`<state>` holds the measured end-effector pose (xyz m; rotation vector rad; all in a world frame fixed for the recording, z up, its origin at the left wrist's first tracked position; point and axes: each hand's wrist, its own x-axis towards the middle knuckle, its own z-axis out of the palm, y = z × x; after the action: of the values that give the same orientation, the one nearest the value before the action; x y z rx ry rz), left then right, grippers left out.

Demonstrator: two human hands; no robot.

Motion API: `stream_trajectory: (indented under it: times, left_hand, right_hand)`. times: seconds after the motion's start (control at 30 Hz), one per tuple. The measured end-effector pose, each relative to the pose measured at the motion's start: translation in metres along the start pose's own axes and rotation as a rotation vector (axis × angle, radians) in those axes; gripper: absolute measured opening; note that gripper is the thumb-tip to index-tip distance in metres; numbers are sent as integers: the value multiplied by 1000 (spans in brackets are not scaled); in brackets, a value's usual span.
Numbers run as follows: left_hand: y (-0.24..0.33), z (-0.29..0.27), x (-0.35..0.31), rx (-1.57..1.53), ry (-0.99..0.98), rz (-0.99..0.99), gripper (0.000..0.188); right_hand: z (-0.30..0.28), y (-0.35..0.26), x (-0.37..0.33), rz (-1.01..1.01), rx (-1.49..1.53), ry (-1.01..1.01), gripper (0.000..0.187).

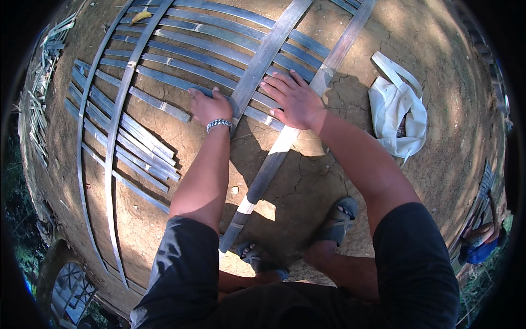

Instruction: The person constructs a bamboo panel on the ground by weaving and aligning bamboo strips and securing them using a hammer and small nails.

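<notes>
Nearest, two sandals (338, 223) are worn on the feet, set apart on the cracked ground (466, 109). Between them and the hands, the lower end of a long dark pole (274, 162) is seen, slanted away up to the right and lit by a pale patch of sun.

Farther on, the left hand (211, 109), with a bracelet (219, 124) worn at its wrist, is held low over a slat, just left of a wide strip (269, 55). Its fingers are bent downward; whether anything is gripped cannot be told. The right hand (296, 104) is laid over the pole, which is partly hidden by it, with the fingers spread and nothing clasped, toward the wide strip.

The slats (192, 41) are set out in spaced rows on the ground, crossed by the wide strip and, at the left, by two long thin strips (113, 131). Shorter pieces (145, 142) are bunched beside these. To the right, a white bag (385, 115) is left lying. Beyond, a yellow leaf (141, 17) is rested upon the slats.
</notes>
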<state>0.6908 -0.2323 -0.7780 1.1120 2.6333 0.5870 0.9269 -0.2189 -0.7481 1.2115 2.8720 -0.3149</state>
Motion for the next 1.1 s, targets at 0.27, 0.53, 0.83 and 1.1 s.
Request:
stream_trajectory:
  times: [0.27,0.53,0.83,1.1]
  left_hand:
    - [-3,-1,0,-21,4,16,82]
    - [-7,5,5,-18,12,26,82]
    - [-10,11,10,-21,19,63,84]
    - [-13,15,15,8,49,122,87]
  right_hand:
    - [-6,-22,-5,71,35,-57,106]
    - [-10,-25,-2,91,-7,-95,103]
    - [-7,-25,-3,102,2,-55,101]
    - [-3,-24,-3,88,14,-35,99]
